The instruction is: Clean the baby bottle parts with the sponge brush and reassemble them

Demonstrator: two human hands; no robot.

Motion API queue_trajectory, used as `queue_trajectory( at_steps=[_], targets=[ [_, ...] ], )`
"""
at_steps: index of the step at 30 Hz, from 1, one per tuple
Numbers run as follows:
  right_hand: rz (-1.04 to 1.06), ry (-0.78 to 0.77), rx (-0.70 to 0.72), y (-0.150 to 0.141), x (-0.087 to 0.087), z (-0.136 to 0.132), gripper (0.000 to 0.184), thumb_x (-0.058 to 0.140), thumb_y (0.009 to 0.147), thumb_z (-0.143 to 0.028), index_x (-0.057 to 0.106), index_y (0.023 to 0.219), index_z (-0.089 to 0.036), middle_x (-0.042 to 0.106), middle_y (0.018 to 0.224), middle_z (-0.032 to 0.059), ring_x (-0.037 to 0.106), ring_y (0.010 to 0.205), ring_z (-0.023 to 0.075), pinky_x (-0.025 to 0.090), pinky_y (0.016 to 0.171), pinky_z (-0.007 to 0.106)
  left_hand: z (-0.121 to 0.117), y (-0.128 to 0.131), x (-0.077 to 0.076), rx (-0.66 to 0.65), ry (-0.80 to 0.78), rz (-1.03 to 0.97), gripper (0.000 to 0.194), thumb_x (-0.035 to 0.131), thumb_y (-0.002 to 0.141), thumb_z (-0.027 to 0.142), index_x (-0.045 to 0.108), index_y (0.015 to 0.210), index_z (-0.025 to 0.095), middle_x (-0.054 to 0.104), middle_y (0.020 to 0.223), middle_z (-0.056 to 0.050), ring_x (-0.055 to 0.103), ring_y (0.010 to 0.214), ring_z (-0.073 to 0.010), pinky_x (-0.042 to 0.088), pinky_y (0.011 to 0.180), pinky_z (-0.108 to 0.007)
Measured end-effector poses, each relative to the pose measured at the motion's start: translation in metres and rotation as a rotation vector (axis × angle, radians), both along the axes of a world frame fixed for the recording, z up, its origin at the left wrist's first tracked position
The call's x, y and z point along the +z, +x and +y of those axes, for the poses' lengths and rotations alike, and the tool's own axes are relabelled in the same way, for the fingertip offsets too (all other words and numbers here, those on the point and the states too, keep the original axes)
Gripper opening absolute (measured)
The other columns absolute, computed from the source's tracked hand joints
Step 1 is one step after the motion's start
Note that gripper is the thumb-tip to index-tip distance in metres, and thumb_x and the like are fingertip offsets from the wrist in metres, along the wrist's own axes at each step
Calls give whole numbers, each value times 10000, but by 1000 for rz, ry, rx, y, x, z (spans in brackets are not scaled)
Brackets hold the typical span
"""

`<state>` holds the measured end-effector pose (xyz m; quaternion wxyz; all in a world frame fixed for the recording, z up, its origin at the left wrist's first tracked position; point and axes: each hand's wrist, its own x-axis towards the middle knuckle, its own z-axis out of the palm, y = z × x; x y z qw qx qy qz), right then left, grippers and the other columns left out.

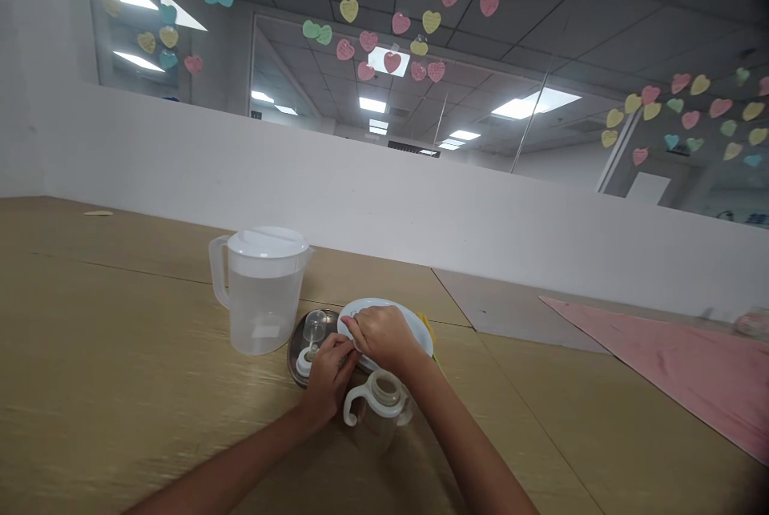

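Under the right hand, a round white plate sits tilted.

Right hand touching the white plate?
Touching. The head view shows the right hand lying across the white plate, with its fingers on the plate's upper surface and no gap between them.

The left hand and right hand hide whatever they pinch over the white plate.

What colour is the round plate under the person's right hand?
The round plate is white; it shows best in the head view.
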<state>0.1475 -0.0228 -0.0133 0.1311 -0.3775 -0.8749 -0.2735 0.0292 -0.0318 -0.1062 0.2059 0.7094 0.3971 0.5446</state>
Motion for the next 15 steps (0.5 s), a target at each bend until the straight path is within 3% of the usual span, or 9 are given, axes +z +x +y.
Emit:
queue_trajectory(
  at_steps=[4, 9, 15],
  targets=[
    [81, 30, 17, 1, 8, -8, 404, 398, 942, -303, 585, 615, -157, 633, 590, 33, 524, 533, 115, 205, 492, 260, 1, 0, -2, 6, 2, -17, 311, 409, 880, 374, 637, 781, 186, 612, 816, -71, 561, 778, -216, 459, 728, -347],
    [282, -45, 57, -3, 23, -23, 414, 386, 949, -322, 552, 603, -166, 544, 519, -22, 430, 481, 72, 215, 501, 230, 3, 0, -6, -8, 14, -32, 306, 405, 898, 382, 632, 819, 192, 613, 825, -65, 563, 783, -218, 454, 718, -343],
    [265, -132, 123, -5, 24, -25, 409, 401, 950, -319, 551, 600, -169, 510, 514, -38, 373, 476, 70, 217, 508, 220, 5, -1, -9, -43, 29, -68, 309, 399, 905, 382, 641, 902, 191, 632, 942, -89, 566, 881, -239, 462, 764, -366]
  ],
)
